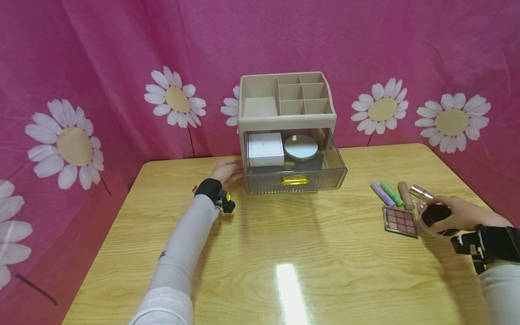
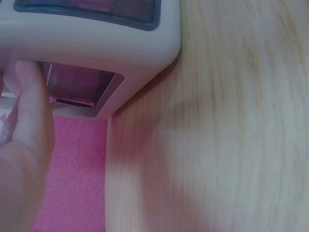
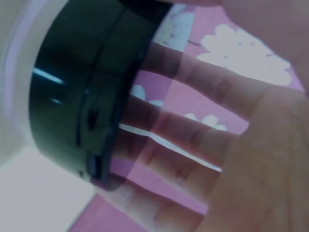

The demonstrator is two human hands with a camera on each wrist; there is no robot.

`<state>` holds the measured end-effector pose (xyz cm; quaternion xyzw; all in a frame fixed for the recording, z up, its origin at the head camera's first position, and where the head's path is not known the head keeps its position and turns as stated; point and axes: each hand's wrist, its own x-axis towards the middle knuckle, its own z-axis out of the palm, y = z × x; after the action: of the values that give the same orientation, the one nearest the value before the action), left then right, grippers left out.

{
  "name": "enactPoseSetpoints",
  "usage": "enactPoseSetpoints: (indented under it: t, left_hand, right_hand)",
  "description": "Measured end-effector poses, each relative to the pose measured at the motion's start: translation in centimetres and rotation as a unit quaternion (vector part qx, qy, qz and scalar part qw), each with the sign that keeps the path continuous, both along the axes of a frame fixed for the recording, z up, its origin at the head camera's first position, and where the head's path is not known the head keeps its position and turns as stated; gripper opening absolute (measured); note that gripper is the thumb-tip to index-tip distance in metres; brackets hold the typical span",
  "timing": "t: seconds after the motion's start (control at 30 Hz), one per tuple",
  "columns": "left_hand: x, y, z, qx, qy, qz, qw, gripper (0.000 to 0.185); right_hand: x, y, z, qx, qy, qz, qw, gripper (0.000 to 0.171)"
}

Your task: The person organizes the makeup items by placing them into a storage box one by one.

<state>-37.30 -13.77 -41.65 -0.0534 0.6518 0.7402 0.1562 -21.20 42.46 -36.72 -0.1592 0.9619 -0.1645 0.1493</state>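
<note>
Listing from my remote seat, largest first. Wooden surface (image 1: 284, 253): carries every item under both grips. Beige organizer (image 1: 286, 119): left hand (image 1: 227, 171) rests flat against its left side wall, fingers straight, nothing clasped; the left wrist view shows a finger (image 2: 29, 111) pressed on the casing. Clear drawer (image 1: 296, 176): pulled out, just right of the left grip, holding a white box (image 1: 266, 149) and a round silver compact (image 1: 300, 147). Right hand (image 1: 459, 214): fingers curled round a black round jar (image 1: 435, 214), lifted near the surface's right edge. Eyeshadow palette (image 1: 400, 220): lies just left of the right grip. Four slim tubes, purple (image 1: 382, 194), green (image 1: 392, 193), tan (image 1: 405, 195) and pink metallic (image 1: 421, 193): lie just beyond that grip.
</note>
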Motion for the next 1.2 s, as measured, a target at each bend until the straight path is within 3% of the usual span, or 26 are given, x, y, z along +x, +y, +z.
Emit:
enactPoseSetpoints:
  t: [0.17,0.23,0.47,0.53,0.67,0.7,0.77,0.9,1.07,1.2]
  left_hand:
    - [0.7,0.1,0.9,-0.017,-0.002,0.005,0.9998,0.039]
    - [0.4,0.0,0.6,-0.023,0.0,0.009,0.9997,0.039]
    - [2.4,0.6,2.6,-0.043,0.005,0.009,0.999,0.039]
    - [1.7,0.1,1.6,-0.02,0.007,0.003,0.9998,0.038]
    - [2.3,0.4,2.3,-0.014,-0.004,0.008,0.9999,0.039]
    - [2.3,0.4,2.4,-0.006,-0.009,0.009,0.9999,0.039]
    - [3.5,1.0,3.9,-0.011,-0.019,0.017,0.9996,0.04]
    - [3.9,1.1,4.5,0.004,-0.025,0.017,0.9996,0.041]
    - [2.5,0.6,2.7,0.001,-0.007,0.008,0.9999,0.04]
    - [1.9,0.6,2.2,-0.021,-0.008,0.01,0.9997,0.04]
  right_hand:
    - [-0.8,-1.4,3.8,0.019,0.018,0.001,1.0,0.064]
    - [-1.2,-2.4,5.5,0.03,0.029,0.002,0.999,0.066]
    - [-2.7,-5.8,11.1,0.056,0.067,0.041,0.995,0.065]
    - [-3.0,-6.9,12.5,0.059,0.078,0.054,0.994,0.064]
    - [-3.7,-9.3,15.0,0.048,0.099,0.092,0.99,0.064]
    - [-3.8,-9.9,15.6,0.045,0.098,0.101,0.989,0.064]
    - [-4.2,-11.3,16.8,0.042,0.09,0.117,0.988,0.065]
    - [-4.6,-14.2,19.3,0.046,0.08,0.136,0.986,0.066]
    - [-4.8,-17.6,21.5,0.06,0.07,0.18,0.979,0.066]
    - [-4.9,-20.3,22.6,0.061,0.064,0.205,0.975,0.068]
